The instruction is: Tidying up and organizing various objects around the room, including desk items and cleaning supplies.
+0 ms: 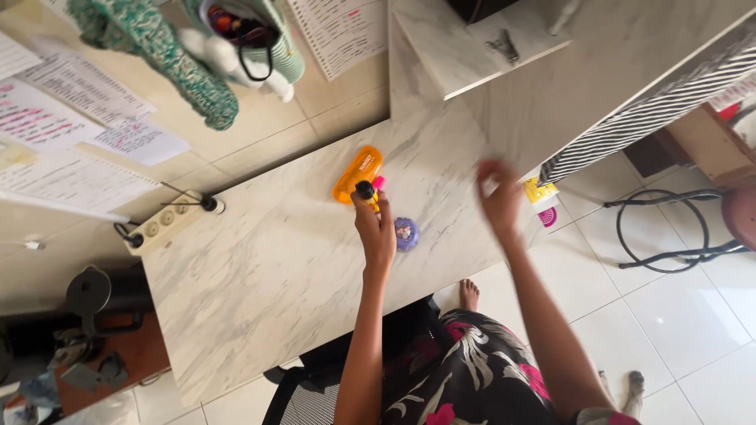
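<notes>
My left hand is raised over a marble tabletop and grips a small yellow bottle with a black cap. Just behind the bottle lies an orange plastic case with a pink piece at its right end. A small round purple object rests on the marble next to my left hand. My right hand hovers blurred near the table's right edge, fingers loosely curled, holding nothing I can make out.
A white power strip with a black plug sits at the table's left edge. Papers hang on the tiled wall, with knitted bags above. A marble shelf carries a small metal clip. A black stool frame stands on the white floor tiles.
</notes>
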